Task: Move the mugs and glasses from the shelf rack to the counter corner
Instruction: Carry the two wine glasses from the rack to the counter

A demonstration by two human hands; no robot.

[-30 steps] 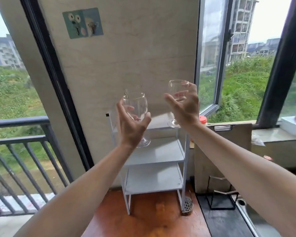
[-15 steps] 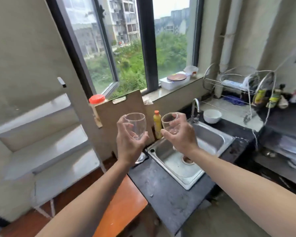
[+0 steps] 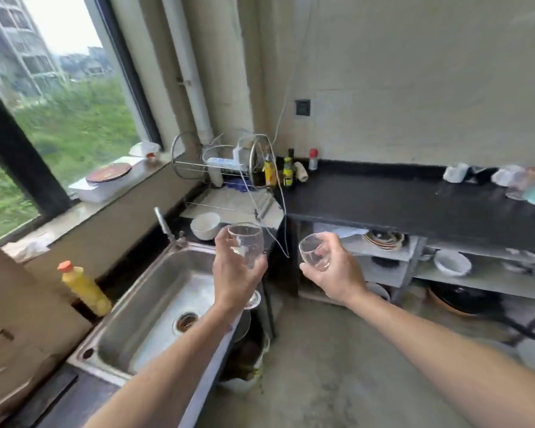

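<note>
My left hand grips a clear stemmed glass by its bowl, held upright above the right edge of the sink. My right hand grips a second clear glass, tilted a little to the left, out over the floor. Both glasses are in the air in front of me. The black counter runs along the far wall to the right. At its far right end stand a white mug and other blurred cups. The shelf rack is out of view.
A steel sink with a tap lies below my left arm. A yellow bottle stands at its left. A wire dish rack and condiment bottles fill the corner. A white bowl sits behind the sink. Lower shelves hold dishes.
The view has swung right, from the white shelf rack past the sink to the corner and black counter. Both hands carried their glasses along, still gripped.
</note>
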